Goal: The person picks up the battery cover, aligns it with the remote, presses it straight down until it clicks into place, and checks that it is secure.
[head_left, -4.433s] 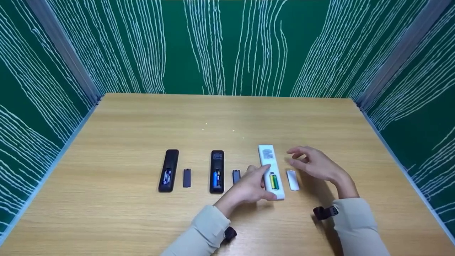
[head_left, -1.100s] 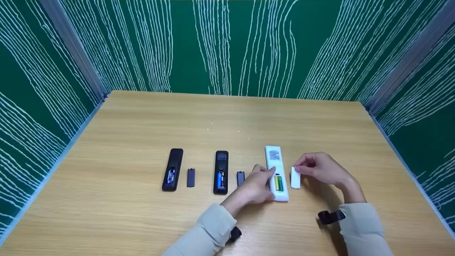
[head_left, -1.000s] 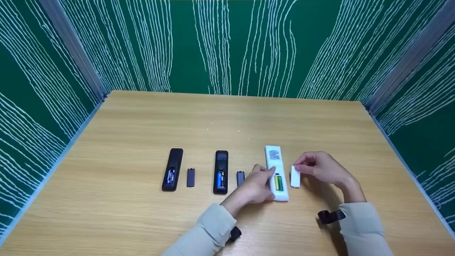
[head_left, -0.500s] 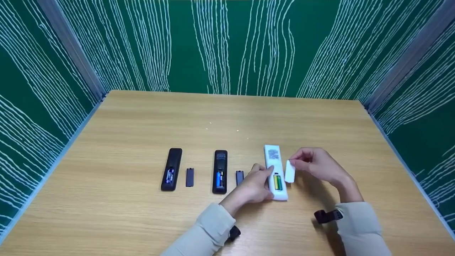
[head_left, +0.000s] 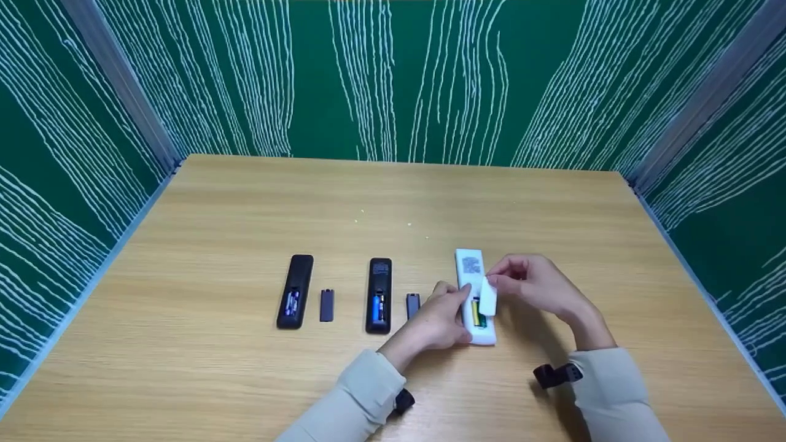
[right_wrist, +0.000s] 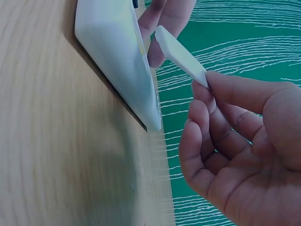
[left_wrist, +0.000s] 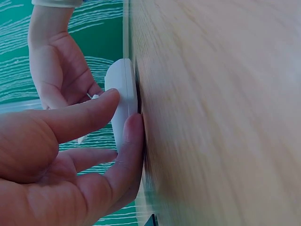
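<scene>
A white remote control (head_left: pixel 470 261) lies back side up on the table, its battery compartment uncovered. Yellow and green batteries (head_left: pixel 476 314) sit in that compartment, partly covered from view. My left hand (head_left: pixel 435 316) grips the remote by its left side and near end, thumb and fingers against its edges in the left wrist view. Between thumb and fingertips, my right hand (head_left: pixel 543 287) pinches one end of a white battery cover (head_left: pixel 489 298). The cover is tilted above the compartment's right part; in the right wrist view the cover (right_wrist: pixel 181 54) is apart from the remote (right_wrist: pixel 113 52).
Two black remotes, one at the far left (head_left: pixel 295 291) and one in the middle (head_left: pixel 379 294), lie with batteries showing. Beside each is a dark cover, the left one (head_left: pixel 326 305) whole, the other (head_left: pixel 412 305) partly behind my left hand. Tiny pale specks (head_left: pixel 409 224) dot the table.
My right hand has picked the white cover up from the table right of the remote and carried it left over the compartment. My left hand keeps its hold on the white remote.
</scene>
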Motion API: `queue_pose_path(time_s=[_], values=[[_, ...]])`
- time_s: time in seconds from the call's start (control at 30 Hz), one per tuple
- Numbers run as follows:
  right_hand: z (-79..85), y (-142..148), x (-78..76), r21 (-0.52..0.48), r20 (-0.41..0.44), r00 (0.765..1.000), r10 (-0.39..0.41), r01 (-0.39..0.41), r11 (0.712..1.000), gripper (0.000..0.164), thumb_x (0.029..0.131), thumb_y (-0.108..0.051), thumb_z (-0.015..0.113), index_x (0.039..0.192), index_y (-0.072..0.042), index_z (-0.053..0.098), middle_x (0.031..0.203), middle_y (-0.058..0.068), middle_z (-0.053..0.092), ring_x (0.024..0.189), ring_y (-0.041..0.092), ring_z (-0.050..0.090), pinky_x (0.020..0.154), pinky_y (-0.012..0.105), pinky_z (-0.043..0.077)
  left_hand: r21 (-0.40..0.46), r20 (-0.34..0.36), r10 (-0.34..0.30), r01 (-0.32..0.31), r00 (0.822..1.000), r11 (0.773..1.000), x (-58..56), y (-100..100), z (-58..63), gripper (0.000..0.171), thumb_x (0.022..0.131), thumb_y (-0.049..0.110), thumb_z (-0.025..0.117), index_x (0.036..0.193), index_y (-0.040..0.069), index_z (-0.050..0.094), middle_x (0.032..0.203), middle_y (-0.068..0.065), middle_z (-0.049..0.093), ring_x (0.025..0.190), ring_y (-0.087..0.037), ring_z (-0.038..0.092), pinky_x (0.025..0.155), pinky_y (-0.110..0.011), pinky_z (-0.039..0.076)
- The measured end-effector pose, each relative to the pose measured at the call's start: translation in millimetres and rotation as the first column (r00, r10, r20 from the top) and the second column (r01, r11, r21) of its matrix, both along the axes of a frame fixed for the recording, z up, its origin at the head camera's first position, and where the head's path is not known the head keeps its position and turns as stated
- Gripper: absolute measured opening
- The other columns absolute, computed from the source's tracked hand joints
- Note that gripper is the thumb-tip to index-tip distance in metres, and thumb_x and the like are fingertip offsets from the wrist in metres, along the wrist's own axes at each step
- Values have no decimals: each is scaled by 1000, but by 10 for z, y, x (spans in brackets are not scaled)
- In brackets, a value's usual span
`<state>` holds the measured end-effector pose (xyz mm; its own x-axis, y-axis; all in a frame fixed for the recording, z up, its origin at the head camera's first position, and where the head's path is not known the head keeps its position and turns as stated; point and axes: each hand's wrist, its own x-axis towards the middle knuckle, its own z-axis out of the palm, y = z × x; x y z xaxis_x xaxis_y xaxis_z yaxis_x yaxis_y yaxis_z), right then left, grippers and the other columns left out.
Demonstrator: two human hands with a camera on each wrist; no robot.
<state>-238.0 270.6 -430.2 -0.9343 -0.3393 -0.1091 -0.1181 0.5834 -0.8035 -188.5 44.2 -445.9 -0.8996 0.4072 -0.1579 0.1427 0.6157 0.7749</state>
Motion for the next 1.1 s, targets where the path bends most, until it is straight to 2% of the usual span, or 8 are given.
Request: queue_pose_path(time_s=[0.33,0.63,0.77,1.0,1.1], values=[[-27,-44,-16,-19,3,1000,20,-20,1000,16,101,-21,73,109,-9,78,98,9,70,92,24,59,80,26,50,8,11,3,-3,1000,1000,-1,-3,7,97,80,-2,88,163,5,39,147,-11,48,117,-19,57,106,-25,49],[-18,-63,0,-4,9,999,41,-41,999,14,101,-20,73,109,-9,77,99,10,72,91,25,60,81,26,51,5,16,5,-5,1000,1000,8,-1,10,96,81,-2,87,164,6,39,147,-10,49,115,-17,56,106,-25,49],[-19,-74,8,-5,13,999,49,-49,999,13,101,-19,73,108,-9,77,98,9,71,91,25,59,81,26,51,5,13,3,-3,1000,1000,11,-8,11,96,81,-2,87,164,6,39,146,-10,49,113,-16,56,105,-25,50],[-34,-93,12,-30,20,997,71,-70,997,15,99,-17,75,107,-5,77,94,10,71,85,19,59,73,22,49,24,-34,-20,21,999,999,4,-24,1,94,79,-3,87,161,1,41,141,-12,50,108,-17,54,96,-22,49],[-40,-96,13,-28,29,997,77,-76,997,15,99,-17,75,107,-4,77,93,9,70,85,19,59,74,22,49,31,-26,-16,17,1000,999,7,-24,9,95,79,-4,87,162,2,41,141,-11,50,108,-16,55,96,-22,50]])
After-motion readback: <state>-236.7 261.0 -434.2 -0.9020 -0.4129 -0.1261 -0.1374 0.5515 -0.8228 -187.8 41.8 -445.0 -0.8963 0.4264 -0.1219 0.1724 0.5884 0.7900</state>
